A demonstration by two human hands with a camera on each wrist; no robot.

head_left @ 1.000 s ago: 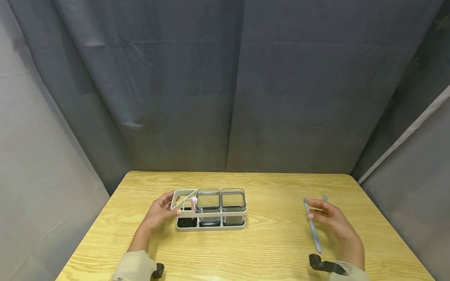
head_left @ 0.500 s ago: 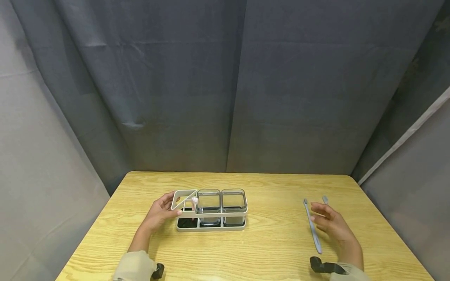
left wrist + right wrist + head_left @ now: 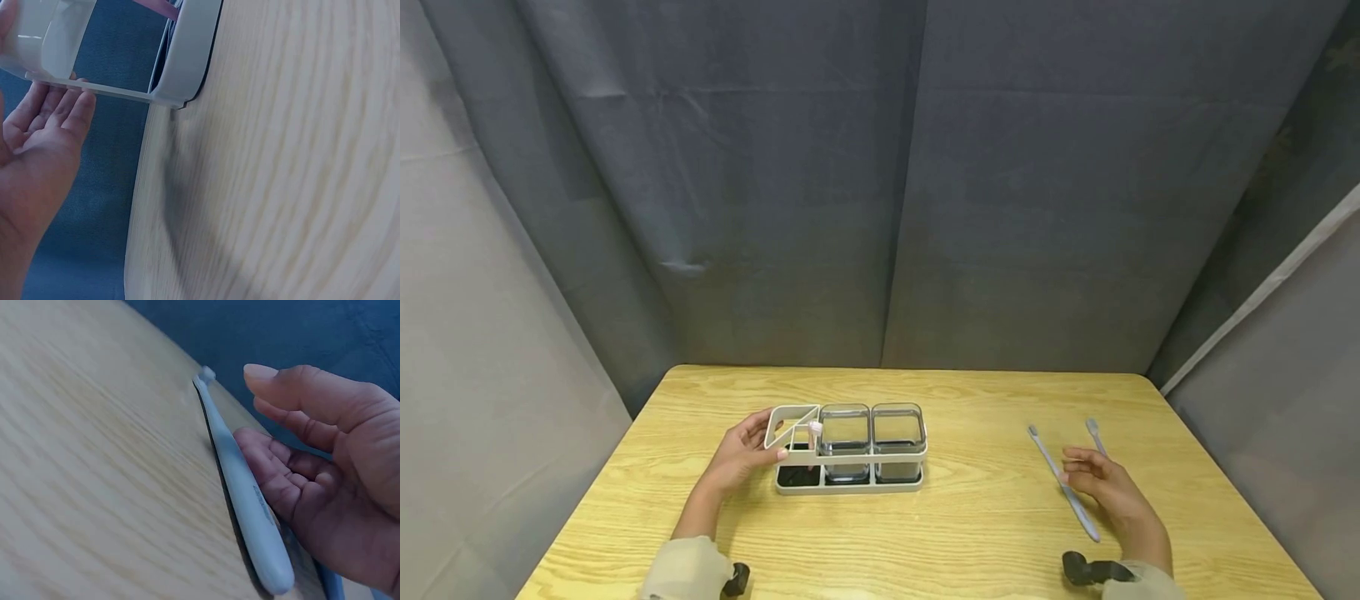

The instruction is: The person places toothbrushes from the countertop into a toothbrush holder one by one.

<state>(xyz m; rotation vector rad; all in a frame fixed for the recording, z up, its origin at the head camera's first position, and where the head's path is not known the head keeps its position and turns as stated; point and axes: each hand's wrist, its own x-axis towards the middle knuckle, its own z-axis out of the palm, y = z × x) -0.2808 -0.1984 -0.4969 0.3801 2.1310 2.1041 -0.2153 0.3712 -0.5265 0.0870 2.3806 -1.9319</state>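
Note:
My left hand (image 3: 733,458) grips the left end of a white toothbrush holder (image 3: 872,458), thumb on the front rail and fingers behind. A pink toothbrush (image 3: 815,428) stands in one of its small slots. On the right, a blue-grey toothbrush (image 3: 1078,510) lies slanted on the table, bristle end far left. My right hand (image 3: 1108,487) is beside its handle. In the right wrist view the thumb (image 3: 269,381) is raised off the toothbrush, while loosely bent fingers lie right at its edge. A second grey toothbrush (image 3: 1093,427) lies beyond, partly hidden by that hand.
Two clear square cups, a left cup (image 3: 846,412) and a right cup (image 3: 898,410), sit in the holder. The wooden table (image 3: 977,500) ends at grey curtains (image 3: 1015,250) behind and at the sides.
The nearer grey toothbrush has turned on the table: its bristle end has swung left and its handle end slightly right. My right hand has drawn back slightly; my left hand has stayed put.

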